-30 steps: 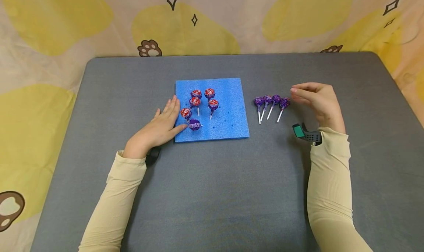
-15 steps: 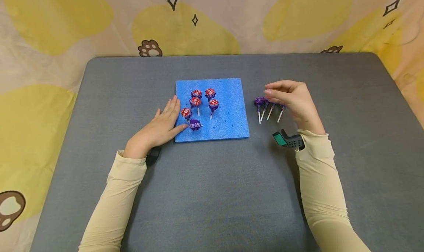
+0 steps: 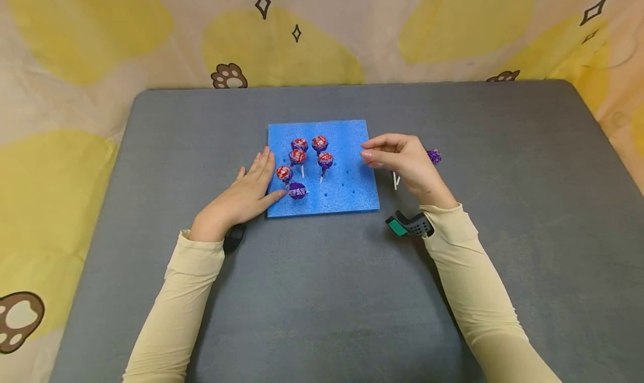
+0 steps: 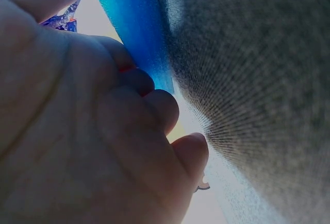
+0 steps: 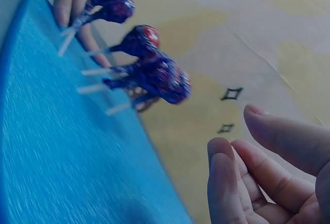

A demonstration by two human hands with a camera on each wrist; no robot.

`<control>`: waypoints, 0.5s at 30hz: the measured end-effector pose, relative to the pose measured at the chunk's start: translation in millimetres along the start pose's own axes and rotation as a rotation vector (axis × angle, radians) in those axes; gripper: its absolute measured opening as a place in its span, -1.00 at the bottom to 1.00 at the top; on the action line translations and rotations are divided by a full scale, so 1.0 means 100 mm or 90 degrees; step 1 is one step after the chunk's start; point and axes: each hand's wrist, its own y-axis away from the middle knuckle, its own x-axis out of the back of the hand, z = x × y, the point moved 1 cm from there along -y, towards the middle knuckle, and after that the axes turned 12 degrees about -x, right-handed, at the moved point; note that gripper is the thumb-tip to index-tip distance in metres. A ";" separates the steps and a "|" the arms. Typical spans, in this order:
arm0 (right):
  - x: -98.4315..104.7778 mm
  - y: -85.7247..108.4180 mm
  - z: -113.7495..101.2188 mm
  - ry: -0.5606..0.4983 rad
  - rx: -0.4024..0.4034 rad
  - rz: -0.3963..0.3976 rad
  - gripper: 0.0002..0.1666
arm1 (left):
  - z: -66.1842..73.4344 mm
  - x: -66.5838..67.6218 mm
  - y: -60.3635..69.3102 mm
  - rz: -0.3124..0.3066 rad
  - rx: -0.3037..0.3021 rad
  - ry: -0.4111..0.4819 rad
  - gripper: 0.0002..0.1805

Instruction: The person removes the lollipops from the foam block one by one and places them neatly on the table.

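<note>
A blue foam board [image 3: 352, 140] lies on the table with several wrapped lollipops [image 3: 319, 143] standing in its left part, their sticks in the foam. Along the board's left edge rests my left hand [image 3: 240, 201], fingers extended and thumb beside the nearest purple lollipop [image 3: 297, 190]. Over the board's right edge hovers my right hand [image 3: 402, 162]. The right wrist view shows the thumb and fingers [image 5: 221, 177] apart with nothing between them. Beneath this hand, more lollipops lie on the table, mostly hidden; one purple head [image 3: 434, 156] and some white sticks [image 3: 395, 180] show.
Small holes [image 3: 343, 184] dot the board's right half. The grey table [image 3: 322, 293] reaches to a patterned yellow and cream cloth [image 3: 322, 36] behind it. Each wrist wears a dark strap [image 3: 415, 224].
My right hand has travelled left, from beyond the loose lollipops, across them, to the board's right edge. The left hand has stayed in place.
</note>
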 end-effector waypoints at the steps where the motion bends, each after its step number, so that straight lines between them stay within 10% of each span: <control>1: -0.03 -0.01 0.00 0.013 -0.002 -0.002 -0.66 | 0.00 -0.01 0.00 0.000 0.001 0.001 -0.14; 15: -0.40 -0.17 0.02 0.040 -0.029 -0.047 -0.62 | -0.01 -0.01 -0.01 0.000 0.004 0.002 -0.13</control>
